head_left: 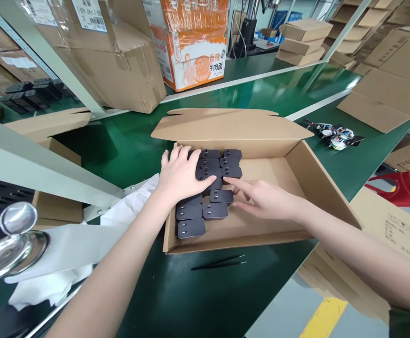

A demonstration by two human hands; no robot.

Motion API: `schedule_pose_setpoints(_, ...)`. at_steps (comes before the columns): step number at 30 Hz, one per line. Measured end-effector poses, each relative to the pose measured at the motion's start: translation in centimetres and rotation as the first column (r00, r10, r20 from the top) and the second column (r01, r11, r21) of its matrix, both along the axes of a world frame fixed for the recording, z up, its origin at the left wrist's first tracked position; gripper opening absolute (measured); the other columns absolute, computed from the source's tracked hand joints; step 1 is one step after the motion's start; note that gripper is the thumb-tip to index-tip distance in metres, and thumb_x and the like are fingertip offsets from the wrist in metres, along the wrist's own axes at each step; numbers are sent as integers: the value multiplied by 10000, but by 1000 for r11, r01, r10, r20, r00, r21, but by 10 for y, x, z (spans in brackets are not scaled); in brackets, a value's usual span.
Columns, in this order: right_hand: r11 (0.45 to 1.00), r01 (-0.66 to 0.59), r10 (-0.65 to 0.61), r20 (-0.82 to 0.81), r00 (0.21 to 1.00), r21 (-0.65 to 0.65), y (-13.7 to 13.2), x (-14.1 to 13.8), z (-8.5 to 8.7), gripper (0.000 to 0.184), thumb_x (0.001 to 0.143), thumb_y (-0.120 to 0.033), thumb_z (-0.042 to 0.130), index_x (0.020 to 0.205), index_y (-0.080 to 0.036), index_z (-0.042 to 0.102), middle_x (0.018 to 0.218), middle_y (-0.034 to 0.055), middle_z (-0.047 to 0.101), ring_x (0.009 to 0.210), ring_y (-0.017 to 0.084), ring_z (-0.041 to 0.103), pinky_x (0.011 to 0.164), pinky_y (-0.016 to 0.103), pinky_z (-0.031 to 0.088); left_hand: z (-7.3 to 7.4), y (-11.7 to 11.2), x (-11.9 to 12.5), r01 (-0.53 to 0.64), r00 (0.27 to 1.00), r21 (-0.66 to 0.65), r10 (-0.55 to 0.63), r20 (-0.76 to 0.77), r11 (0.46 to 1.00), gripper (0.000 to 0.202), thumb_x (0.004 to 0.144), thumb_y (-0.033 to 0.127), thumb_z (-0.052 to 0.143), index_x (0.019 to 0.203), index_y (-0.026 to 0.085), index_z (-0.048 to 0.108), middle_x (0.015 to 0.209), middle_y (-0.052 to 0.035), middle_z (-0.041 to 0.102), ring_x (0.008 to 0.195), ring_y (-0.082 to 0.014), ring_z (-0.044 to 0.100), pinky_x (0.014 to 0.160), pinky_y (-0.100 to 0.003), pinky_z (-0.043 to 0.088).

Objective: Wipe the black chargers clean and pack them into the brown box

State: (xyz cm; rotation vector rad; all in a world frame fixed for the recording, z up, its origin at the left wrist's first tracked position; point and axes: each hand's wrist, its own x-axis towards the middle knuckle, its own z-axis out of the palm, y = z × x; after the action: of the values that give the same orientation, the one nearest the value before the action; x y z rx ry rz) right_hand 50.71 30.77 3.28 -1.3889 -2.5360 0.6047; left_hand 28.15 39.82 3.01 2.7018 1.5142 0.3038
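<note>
One long brown cardboard box [270, 171] sits here, and in its left part lie smooth, dark, round-cornered blocks [191, 228], at least a dozen, with tiny pale dots on top; some are covered. The left hand [178, 177] rests over them, fingers spread wide. The right hand [264, 199] points its index finger against the blocks, thumb apart. One pair of thin black tweezers [219, 265] lies on the glossy green table [184, 300].

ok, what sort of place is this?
Probably a factory or warehouse work area: a green workbench, stacked cardboard boxes, and an open carton with many alike black parts inside.
</note>
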Motion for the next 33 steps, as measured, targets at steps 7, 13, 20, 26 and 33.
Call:
schedule_pose_setpoints(7, 998, 57, -60, -217, 974, -17, 0, -10, -21, 228, 962, -214, 492, 1190, -215, 486, 977, 62, 719, 820, 170, 700, 720, 286, 562, 2, 1, -3, 29, 997, -53, -26, 66, 998, 778, 816, 700, 510, 1418, 209, 472, 1465, -127, 477, 1374, -359, 377, 1134, -584, 282)
schedule_pose_setpoints(13, 965, -14, -21, 132, 991, 262, 2, 1, -23, 372, 947, -131, 403, 1248, -171, 618, 910, 85, 734, 730, 199, 680, 624, 295, 498, 1, 5, -6, 130, 991, -99, -134, -32, 987, 1048, 605, 786, 667, 1454, 216, 440, 1519, -135, 414, 1417, -416, 294, 1134, -684, 194)
schedule_pose_setpoints(20, 954, -57, 5, 173, 985, 294, 3, 0, -22, 427, 929, -122, 408, 1296, -176, 618, 910, 86, 726, 717, 175, 656, 605, 270, 472, 2, 3, -4, 101, 994, -80, -103, -25, 992, 966, 648, 701, 672, 1453, 218, 444, 1510, -134, 425, 1404, -398, 319, 1123, -659, 245)
schedule_pose_setpoints(26, 948, -186, 148, 158, 976, 258, -1, 6, -15, 455, 920, -127, 414, 1333, -193, 595, 872, 69, 716, 700, 157, 633, 615, 262, 465, 3, 2, -4, 94, 995, -90, -97, -20, 991, 984, 643, 710, 675, 1454, 203, 441, 1507, -144, 426, 1408, -400, 310, 1126, -658, 239)
schedule_pose_setpoints(33, 950, -180, 115, 247, 962, 256, -3, 4, -13, 519, 919, -130, 395, 1426, -178, 497, 761, 46, 694, 618, 146, 599, 607, 252, 435, 4, 1, -4, 96, 995, -92, -98, -15, 991, 990, 642, 714, 666, 1455, 195, 440, 1499, -146, 436, 1412, -392, 312, 1131, -652, 245)
